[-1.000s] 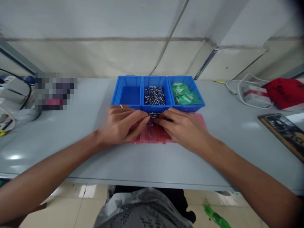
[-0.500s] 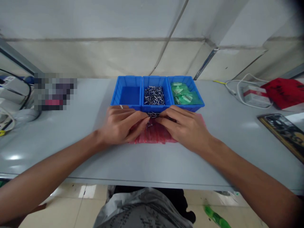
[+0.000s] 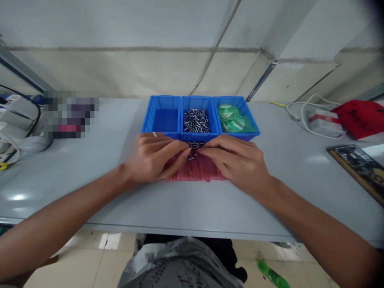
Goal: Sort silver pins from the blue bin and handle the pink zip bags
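Several small metal screws [image 3: 195, 145] lie between my two hands, just in front of the blue bins. Under them are red, see-through plastic bags [image 3: 195, 171] on the table. My left hand [image 3: 157, 158] comes in from the left, thumb and forefinger pinched together at the edge of the screws. From the right, my right hand [image 3: 238, 160] is also pinched, its fingertips touching or close beside the screws. What each pinch holds is too small and hidden to tell. The fingers cover part of the bags.
Behind my hands stand three joined blue bins: a left bin [image 3: 165, 120] with its floor showing, a middle one with many screws [image 3: 196, 120], a right one with green bags [image 3: 232, 118]. A phone [image 3: 357, 168], white box [image 3: 324, 122] and cables lie to the right.
My right fingertips have shifted slightly, and a little more of the screws shows between the hands. My left hand stays nearly in place. The view has moved a little.
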Tool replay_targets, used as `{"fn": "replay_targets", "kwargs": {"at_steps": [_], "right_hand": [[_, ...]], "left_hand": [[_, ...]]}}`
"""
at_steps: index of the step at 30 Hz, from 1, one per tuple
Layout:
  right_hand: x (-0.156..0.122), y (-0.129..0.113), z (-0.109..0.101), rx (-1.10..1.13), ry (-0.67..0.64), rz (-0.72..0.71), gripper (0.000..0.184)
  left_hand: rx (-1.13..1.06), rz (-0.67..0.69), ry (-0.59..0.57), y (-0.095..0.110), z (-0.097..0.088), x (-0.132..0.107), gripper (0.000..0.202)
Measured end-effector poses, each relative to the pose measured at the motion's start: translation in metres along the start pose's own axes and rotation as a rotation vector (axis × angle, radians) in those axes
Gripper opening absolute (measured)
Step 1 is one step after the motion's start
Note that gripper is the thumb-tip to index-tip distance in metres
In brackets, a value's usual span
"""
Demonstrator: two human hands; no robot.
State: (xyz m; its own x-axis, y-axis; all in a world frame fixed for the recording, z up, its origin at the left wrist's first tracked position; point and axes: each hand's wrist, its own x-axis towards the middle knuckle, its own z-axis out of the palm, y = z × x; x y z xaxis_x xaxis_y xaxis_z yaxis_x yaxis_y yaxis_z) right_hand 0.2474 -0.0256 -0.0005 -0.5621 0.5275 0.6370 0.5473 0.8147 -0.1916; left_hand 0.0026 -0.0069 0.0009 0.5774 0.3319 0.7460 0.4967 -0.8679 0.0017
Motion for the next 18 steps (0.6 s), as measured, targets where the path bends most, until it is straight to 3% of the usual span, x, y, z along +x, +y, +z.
{"fn": "replay_targets", "kwargs": {"at_steps": [4, 10, 14, 18], "right_hand": [[-0.001, 0.0, 0.0, -0.024, -0.066, 0.051, 0.031], [-0.006, 0.014, 0.013, -0.119, -0.392, -0.058, 0.028], [-0.005, 0.016, 0.012, -0.12, -0.344, -0.045, 0.027], [-0.001, 0.007, 0.006, -0.069, -0.175, 0.001, 0.027]], "left_hand": [[-0.007, 0.013, 0.008, -0.001, 0.0, 0.0, 0.009], [-0.013, 0.017, 0.008, -0.001, 0.001, 0.0, 0.008], [0.007, 0.019, 0.004, -0.001, 0.001, 0.0, 0.008], [0.007, -0.011, -0.004, 0.0, 0.0, -0.001, 0.009]]}}
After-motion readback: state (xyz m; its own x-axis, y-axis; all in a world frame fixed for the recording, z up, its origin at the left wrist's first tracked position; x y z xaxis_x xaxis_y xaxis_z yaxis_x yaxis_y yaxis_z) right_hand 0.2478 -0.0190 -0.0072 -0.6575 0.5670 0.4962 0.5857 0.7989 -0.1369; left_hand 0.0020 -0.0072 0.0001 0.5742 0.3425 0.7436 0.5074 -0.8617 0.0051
